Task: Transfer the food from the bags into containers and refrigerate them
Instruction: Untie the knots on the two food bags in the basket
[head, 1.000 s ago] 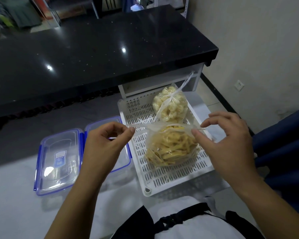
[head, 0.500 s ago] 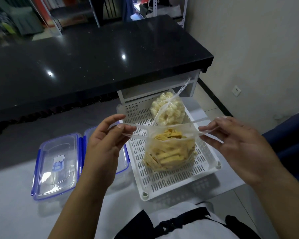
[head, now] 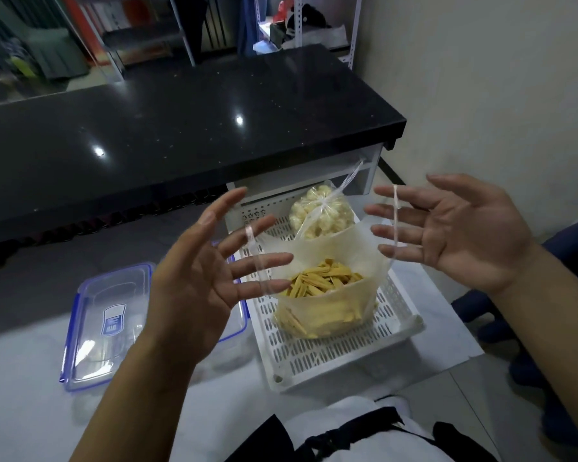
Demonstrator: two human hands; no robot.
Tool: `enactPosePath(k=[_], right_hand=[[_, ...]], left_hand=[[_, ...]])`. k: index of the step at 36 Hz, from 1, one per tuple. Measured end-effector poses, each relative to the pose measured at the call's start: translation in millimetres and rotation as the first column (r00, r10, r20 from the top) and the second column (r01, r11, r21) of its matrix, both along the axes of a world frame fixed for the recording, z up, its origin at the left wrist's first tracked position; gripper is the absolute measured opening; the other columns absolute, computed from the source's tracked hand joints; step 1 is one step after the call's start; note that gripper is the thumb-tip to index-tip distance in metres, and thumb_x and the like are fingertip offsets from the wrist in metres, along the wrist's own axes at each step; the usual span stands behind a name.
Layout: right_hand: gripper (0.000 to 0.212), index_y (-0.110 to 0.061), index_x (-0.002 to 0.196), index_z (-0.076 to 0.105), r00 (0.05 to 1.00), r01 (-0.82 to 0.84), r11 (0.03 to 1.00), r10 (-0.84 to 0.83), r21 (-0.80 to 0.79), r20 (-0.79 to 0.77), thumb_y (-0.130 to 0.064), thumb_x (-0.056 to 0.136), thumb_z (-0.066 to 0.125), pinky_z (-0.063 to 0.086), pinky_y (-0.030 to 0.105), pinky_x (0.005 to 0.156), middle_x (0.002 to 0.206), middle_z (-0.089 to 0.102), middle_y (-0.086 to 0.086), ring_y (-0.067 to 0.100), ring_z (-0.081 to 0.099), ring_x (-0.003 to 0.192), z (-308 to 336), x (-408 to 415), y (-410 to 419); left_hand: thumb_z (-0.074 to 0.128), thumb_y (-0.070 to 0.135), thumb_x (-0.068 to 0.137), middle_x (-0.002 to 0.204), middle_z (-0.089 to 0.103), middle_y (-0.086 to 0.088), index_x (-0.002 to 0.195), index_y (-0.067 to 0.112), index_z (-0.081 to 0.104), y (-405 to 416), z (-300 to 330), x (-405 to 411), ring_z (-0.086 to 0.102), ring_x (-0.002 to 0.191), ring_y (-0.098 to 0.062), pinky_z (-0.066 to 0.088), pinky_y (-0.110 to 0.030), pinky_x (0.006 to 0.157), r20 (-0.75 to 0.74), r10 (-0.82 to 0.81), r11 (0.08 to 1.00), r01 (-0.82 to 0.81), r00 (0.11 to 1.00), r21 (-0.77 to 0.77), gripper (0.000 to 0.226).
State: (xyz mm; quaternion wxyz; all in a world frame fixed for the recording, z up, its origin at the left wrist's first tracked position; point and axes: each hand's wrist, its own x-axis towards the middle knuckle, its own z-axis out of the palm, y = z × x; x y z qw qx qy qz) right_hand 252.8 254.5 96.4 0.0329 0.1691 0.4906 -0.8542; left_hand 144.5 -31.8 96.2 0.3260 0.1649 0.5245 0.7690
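Observation:
A clear plastic bag of yellow food strips [head: 327, 301] stands in a white slotted tray [head: 331, 358]. Its mouth is stretched wide between my hands. My left hand [head: 201, 281] has its fingers spread straight, with one bag handle looped across them. My right hand [head: 464, 228] is spread the same way, and the other handle runs over its fingers. Behind it in the tray lies a second, knotted bag of pale puffed pieces [head: 317, 215]. A clear container with blue rim and clips [head: 104, 325] lies left of the tray, partly hidden by my left hand.
The tray and container sit on a white table [head: 30, 411]. A raised black counter [head: 181, 135] runs along the far side, just behind the tray. A wall closes the right side, with a blue seat [head: 574, 261] below it.
My fingers went from pinching the bag's handles to spread straight inside the loops. Both hands rose and moved apart, and the bag's mouth is now pulled wide.

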Motion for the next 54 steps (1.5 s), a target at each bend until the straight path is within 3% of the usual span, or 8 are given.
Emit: enactPosePath(k=[15,25,30,34,38,42,49,54], right_hand=[[0.056,-0.02,0.131,0.066,0.996,-0.087,0.979,0.088,0.185,0.003,-0.046,0.088,0.042,0.06,0.039,0.079,0.137,0.063,0.009,0.034,0.064,0.12,-17.1,31.2,7.4],[0.058,-0.007,0.143,0.051,0.971,-0.221,0.938,0.237,0.268,-0.031,-0.043,0.098,0.058,0.053,0.057,0.093,0.148,0.05,0.019,0.039,0.052,0.132,-44.0,33.9,61.8],[0.05,-0.013,0.143,0.053,0.993,-0.078,0.931,0.039,0.356,0.115,-0.043,0.103,0.052,0.048,0.072,0.088,0.144,0.055,0.016,0.04,0.056,0.129,-38.8,31.1,121.3],[0.05,-0.024,0.126,0.069,0.993,0.004,0.817,-0.069,0.576,0.091,-0.056,0.088,0.069,0.06,0.05,0.08,0.129,0.068,0.004,0.027,0.067,0.116,-32.4,12.5,110.7],[0.04,-0.037,0.116,0.071,0.987,-0.038,0.647,-0.093,0.762,0.129,-0.052,0.079,0.076,0.058,0.037,0.087,0.12,0.07,-0.008,0.013,0.068,0.108,-37.6,-26.2,73.8],[0.048,-0.033,0.131,0.063,0.98,-0.103,0.541,-0.088,0.835,0.178,-0.029,0.085,0.078,0.046,0.041,0.096,0.14,0.056,0.0,0.021,0.053,0.126,-55.5,-68.7,41.1],[0.052,-0.03,0.135,0.057,0.985,-0.102,0.304,-0.101,0.947,0.139,-0.034,0.086,0.074,0.035,0.016,0.065,0.138,0.056,0.001,0.011,0.052,0.1,-96.9,-121.4,6.8],[0.039,-0.023,0.128,0.065,0.978,-0.054,0.281,-0.177,0.958,0.107,-0.028,0.089,0.072,0.041,0.026,0.076,0.128,0.065,0.002,0.016,0.06,0.099,-116.0,-133.6,-2.9]], left_hand=[[0.077,0.061,0.071,0.149,0.052,-0.003,0.142,0.03,0.053,-3.7,-14.7,31.2,0.061,0.117,-0.048,0.058,-0.059,0.079,0.091,-0.187,0.981,0.191,0.978,-0.037,0.081],[0.077,0.073,0.061,0.144,0.058,-0.002,0.134,0.033,0.06,-16.5,-10.4,6.4,0.064,0.12,-0.038,0.059,-0.052,0.084,-0.039,-0.148,0.968,0.136,0.988,-0.211,0.085],[0.059,0.08,0.073,0.136,0.063,-0.01,0.136,0.029,0.06,-34.3,-3.2,-33.5,0.064,0.12,-0.035,0.06,-0.054,0.08,-0.207,-0.123,0.948,0.053,0.97,-0.315,0.081],[0.057,0.082,0.074,0.133,0.066,0.001,0.131,0.039,0.062,-25.1,-6.5,-64.9,0.065,0.12,-0.023,0.061,-0.045,0.083,-0.279,-0.169,0.896,0.029,0.945,-0.443,0.072],[0.061,0.068,0.084,0.13,0.065,0.019,0.127,0.05,0.06,14.5,-23.3,-90.9,0.061,0.12,-0.003,0.05,-0.045,0.103,-0.39,-0.382,0.745,0.029,0.838,-0.666,0.047],[0.067,0.043,0.091,0.139,0.058,0.011,0.136,0.041,0.055,69.3,-43.5,-109.5,0.059,0.119,-0.011,0.048,-0.042,0.105,-0.522,-0.536,0.624,-0.106,0.664,-0.775,0.046],[0.058,0.011,0.095,0.146,0.049,0.001,0.138,0.027,0.056,146.9,-74.5,-131.5,0.048,0.131,-0.022,0.046,-0.039,0.105,-0.648,-0.664,0.536,-0.367,0.372,-0.76,0.046],[0.059,0.009,0.094,0.135,0.058,0.0,0.128,0.024,0.063,167.0,-87.9,-136.0,0.059,0.115,-0.022,0.053,-0.038,0.091,-0.661,-0.683,0.554,-0.369,0.311,-0.746,0.037]])
